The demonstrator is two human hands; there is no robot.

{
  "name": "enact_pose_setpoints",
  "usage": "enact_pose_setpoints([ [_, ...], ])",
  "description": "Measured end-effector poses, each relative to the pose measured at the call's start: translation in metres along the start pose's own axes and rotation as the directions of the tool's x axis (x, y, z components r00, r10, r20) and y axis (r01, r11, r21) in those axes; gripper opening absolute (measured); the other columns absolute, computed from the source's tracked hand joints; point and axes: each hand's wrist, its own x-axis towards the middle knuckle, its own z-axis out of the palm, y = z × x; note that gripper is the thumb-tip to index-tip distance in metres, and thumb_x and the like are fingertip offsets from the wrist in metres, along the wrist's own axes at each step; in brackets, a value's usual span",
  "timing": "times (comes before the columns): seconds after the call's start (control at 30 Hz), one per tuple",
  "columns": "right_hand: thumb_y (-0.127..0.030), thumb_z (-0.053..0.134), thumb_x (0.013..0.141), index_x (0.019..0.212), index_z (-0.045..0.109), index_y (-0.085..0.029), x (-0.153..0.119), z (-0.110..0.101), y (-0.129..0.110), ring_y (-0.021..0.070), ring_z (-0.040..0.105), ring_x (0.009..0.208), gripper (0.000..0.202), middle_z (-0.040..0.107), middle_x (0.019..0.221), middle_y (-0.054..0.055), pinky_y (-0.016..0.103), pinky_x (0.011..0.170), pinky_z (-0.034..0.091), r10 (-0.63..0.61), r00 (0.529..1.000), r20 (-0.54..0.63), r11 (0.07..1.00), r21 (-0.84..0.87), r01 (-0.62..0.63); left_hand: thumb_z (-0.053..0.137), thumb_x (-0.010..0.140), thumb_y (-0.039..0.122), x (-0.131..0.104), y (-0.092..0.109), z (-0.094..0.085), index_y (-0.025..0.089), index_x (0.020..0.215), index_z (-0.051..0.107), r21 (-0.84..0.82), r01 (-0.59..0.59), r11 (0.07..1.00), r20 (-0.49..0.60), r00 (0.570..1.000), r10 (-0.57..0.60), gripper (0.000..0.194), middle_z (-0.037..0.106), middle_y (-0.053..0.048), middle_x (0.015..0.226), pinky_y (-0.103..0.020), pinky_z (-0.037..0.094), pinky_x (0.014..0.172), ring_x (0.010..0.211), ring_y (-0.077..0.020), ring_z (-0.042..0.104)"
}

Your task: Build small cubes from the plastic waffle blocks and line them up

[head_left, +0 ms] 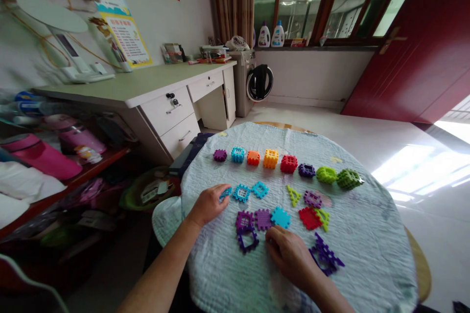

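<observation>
On the cloth-covered table, my left hand (208,205) has its fingertips closed on a blue interlocking plastic tile (225,194). Just right of it lie a blue lattice tile (241,193) and a blue open-frame tile (260,190). My right hand (288,254) rests with curled fingers near the front; whatever they may hold is hidden. Beyond its fingertips are a solid blue tile (281,217) and a purple tile (263,219). A magenta-purple lattice tile (245,218) and a dark purple frame (248,239) lie between the hands.
Stacks of tiles sorted by colour, including yellow (270,158) and red (289,164), form a row farther back. Right of my hands lie a red tile (309,218), green triangles (293,195) and dark purple pieces (326,256). A desk (147,83) stands at left.
</observation>
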Motion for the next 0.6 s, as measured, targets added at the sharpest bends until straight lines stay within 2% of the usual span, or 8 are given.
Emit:
enact_pose_setpoints([
  [0.07,-0.013,0.047,0.082,0.084,0.057,-0.022,0.000,0.000,0.000,0.0142,0.059,0.077,0.014,0.065,0.086,0.001,0.023,0.067,0.035,-0.001,1.000,-0.001,1.000,0.000,0.001,0.045,0.088,0.029,0.001,0.002,-0.004,0.024,0.114,0.061,-0.051,0.068,0.996,0.012,0.998,-0.067,0.031,0.072,-0.004,0.104,-0.033,0.052,0.090,0.096,-0.0198,0.068],
  [0.17,-0.013,0.047,0.082,0.084,0.057,-0.022,0.001,0.000,0.000,0.0141,0.059,0.077,0.014,0.065,0.086,0.001,0.023,0.068,0.035,-0.002,1.000,0.004,1.000,-0.003,0.002,0.045,0.088,0.034,0.003,0.004,-0.007,0.023,0.110,0.061,-0.179,0.162,0.970,0.145,0.980,-0.137,0.029,0.071,0.001,0.083,-0.029,0.053,0.077,0.076,-0.0165,0.067],
  [0.27,-0.013,0.047,0.082,0.085,0.058,-0.022,0.001,0.000,0.000,0.0144,0.059,0.078,0.015,0.065,0.087,0.001,0.023,0.068,0.035,0.002,1.000,0.010,1.000,-0.005,-0.002,0.052,0.083,0.031,0.007,0.004,-0.007,0.023,0.103,0.064,-0.135,0.121,0.983,0.254,0.964,-0.084,0.025,0.070,0.000,0.088,-0.030,0.050,0.083,0.082,-0.0171,0.064],
  [0.37,-0.013,0.047,0.082,0.086,0.059,-0.022,0.000,0.001,0.000,0.0143,0.059,0.078,0.016,0.065,0.088,0.001,0.023,0.068,0.035,0.006,1.000,0.014,1.000,0.000,-0.006,0.062,0.076,0.028,0.013,0.003,-0.006,0.022,0.105,0.064,0.025,0.031,0.999,0.202,0.979,-0.035,0.030,0.068,-0.004,0.102,-0.035,0.045,0.093,0.098,-0.0224,0.059],
  [0.5,-0.015,0.046,0.083,0.085,0.058,-0.022,0.000,0.001,0.001,0.0145,0.059,0.077,0.014,0.065,0.087,0.001,0.023,0.067,0.034,0.003,1.000,0.012,1.000,-0.001,-0.003,0.069,0.070,0.030,0.023,0.005,-0.006,0.020,0.109,0.062,0.157,-0.013,0.988,0.097,0.995,-0.002,0.041,0.062,-0.009,0.107,-0.040,0.044,0.095,0.103,-0.0267,0.055],
  [0.6,-0.015,0.047,0.083,0.084,0.058,-0.022,0.001,0.000,0.000,0.0145,0.059,0.076,0.013,0.065,0.086,0.001,0.023,0.067,0.034,0.011,1.000,0.014,1.000,-0.006,-0.011,0.069,0.070,0.029,0.034,0.014,-0.003,0.022,0.110,0.061,0.169,-0.108,0.980,0.148,0.986,0.083,0.041,0.061,-0.008,0.113,-0.041,0.042,0.098,0.107,-0.0268,0.054],
])
